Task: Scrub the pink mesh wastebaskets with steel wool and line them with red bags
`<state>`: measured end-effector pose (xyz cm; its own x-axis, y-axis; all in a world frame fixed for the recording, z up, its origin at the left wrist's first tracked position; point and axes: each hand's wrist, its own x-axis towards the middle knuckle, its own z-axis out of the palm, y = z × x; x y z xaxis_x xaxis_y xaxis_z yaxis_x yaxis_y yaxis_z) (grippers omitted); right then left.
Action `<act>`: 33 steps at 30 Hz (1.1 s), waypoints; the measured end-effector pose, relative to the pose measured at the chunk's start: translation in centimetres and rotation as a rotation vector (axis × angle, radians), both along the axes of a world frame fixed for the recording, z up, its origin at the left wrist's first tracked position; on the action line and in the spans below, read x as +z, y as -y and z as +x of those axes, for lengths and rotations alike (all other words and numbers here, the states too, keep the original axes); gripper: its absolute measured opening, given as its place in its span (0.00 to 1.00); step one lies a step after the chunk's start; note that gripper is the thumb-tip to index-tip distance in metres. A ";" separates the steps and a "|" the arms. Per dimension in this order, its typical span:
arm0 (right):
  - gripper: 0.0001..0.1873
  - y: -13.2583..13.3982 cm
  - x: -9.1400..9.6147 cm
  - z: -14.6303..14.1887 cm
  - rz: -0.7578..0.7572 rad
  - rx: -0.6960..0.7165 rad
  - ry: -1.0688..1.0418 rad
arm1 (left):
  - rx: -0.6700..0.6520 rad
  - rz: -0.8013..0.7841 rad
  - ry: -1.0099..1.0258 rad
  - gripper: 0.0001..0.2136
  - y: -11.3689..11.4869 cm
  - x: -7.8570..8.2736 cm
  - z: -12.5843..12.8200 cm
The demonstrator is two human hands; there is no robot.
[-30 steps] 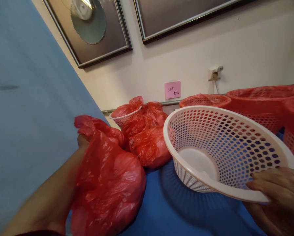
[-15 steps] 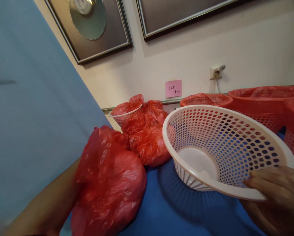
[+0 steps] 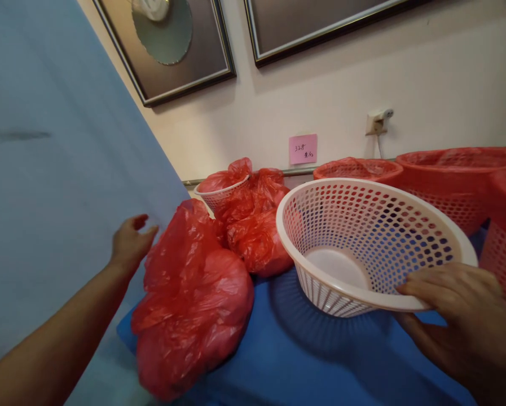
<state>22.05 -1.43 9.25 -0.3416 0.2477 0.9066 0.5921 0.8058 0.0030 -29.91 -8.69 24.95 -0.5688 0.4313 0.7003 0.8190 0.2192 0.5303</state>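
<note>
My right hand point(image 3: 460, 316) grips the near right rim of a white perforated plastic basket point(image 3: 341, 287), fingers over the edge and thumb below. The basket is tilted toward me, with nothing inside that I can see, and its shadow falls on the blue surface point(image 3: 286, 344). To the left, my left hand point(image 3: 133, 241) is off to the side of a full red plastic bag point(image 3: 197, 304), thumb and fingers apart, holding nothing. That bag rests on the blue surface; what it contains is hidden.
More red bags point(image 3: 261, 237) lie behind, beside a smaller white basket point(image 3: 221, 196) holding red plastic. Red-lined baskets point(image 3: 443, 186) line the wall at right. A pale blue panel point(image 3: 66, 169) slants along the left. A pink note point(image 3: 303, 149) and a socket point(image 3: 376, 123) are on the wall.
My left hand has come out from behind the red bag and let go of it, now open to its left. The white basket in my right hand has shifted slightly left and up.
</note>
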 end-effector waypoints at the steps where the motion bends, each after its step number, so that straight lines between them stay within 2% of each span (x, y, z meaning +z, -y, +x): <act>1: 0.04 0.0 0.3 0.0 0.022 0.007 0.008 | 0.046 0.049 -0.027 0.23 0.6 0.0 0.4; 3: 0.04 -0.1 1.0 -0.2 0.073 0.008 0.030 | 0.097 0.205 -0.125 0.25 2.4 -0.4 2.8; 4: 0.04 0.0 1.5 -0.3 0.102 0.002 0.042 | 0.058 0.282 -0.179 0.25 3.4 -0.8 4.8; 6: 0.04 0.3 2.7 -0.9 0.172 -0.013 0.072 | -0.180 0.355 -0.117 0.23 5.2 -2.3 9.7; 9: 0.07 1.5 4.1 -2.6 0.259 -0.025 0.141 | -0.512 0.238 0.153 0.16 6.5 -5.5 17.3; 10: 0.09 2.1 4.3 -3.3 0.278 -0.012 0.161 | -0.621 0.138 0.292 0.15 6.4 -6.5 19.4; 12: 0.13 3.3 4.2 -5.0 0.310 0.053 0.198 | -0.816 -0.036 0.538 0.17 5.0 -7.6 22.9; 14: 0.16 4.5 3.2 -6.6 0.347 0.149 0.246 | -0.970 -0.115 0.763 0.22 2.8 -7.5 25.7; 17: 0.16 6.2 1.3 -8.6 0.371 0.222 0.414 | -1.162 -0.176 1.034 0.29 -0.8 -5.6 29.4; 19: 0.14 7.2 0.2 -9.3 0.356 0.210 0.582 | -1.244 -0.271 1.174 0.29 -2.5 -4.2 31.6; 21: 0.12 8.1 -0.5 -9.4 0.334 0.178 0.688 | -1.238 -0.330 1.270 0.23 -3.5 -3.4 33.2; 23: 0.15 8.7 -1.1 -8.5 0.364 0.166 0.687 | -1.144 -0.294 1.301 0.15 -3.6 -3.3 33.9; 26: 0.16 8.5 -2.5 -5.0 0.470 0.307 0.501 | -1.018 -0.246 1.283 0.11 -2.6 -3.5 33.6; 27: 0.13 8.0 -3.2 -3.3 0.450 0.364 0.390 | -1.006 -0.253 1.281 0.12 -2.0 -3.7 33.3; 28: 0.12 7.2 -3.9 -1.5 0.341 0.350 0.292 | -1.008 -0.261 1.281 0.13 -1.5 -3.8 33.0; 29: 0.14 6.2 -4.6 0.4 0.213 0.281 0.172 | -1.018 -0.255 1.275 0.15 -1.0 -4.1 32.7; 31: 0.17 3.4 -5.8 4.1 -0.015 0.038 -0.125 | -1.024 -0.187 1.230 0.18 -0.5 -5.0 32.3; 33: 0.14 0.0 -6.7 7.1 -0.193 -0.204 -0.227 | -1.019 -0.132 1.154 0.19 -0.8 -6.8 32.0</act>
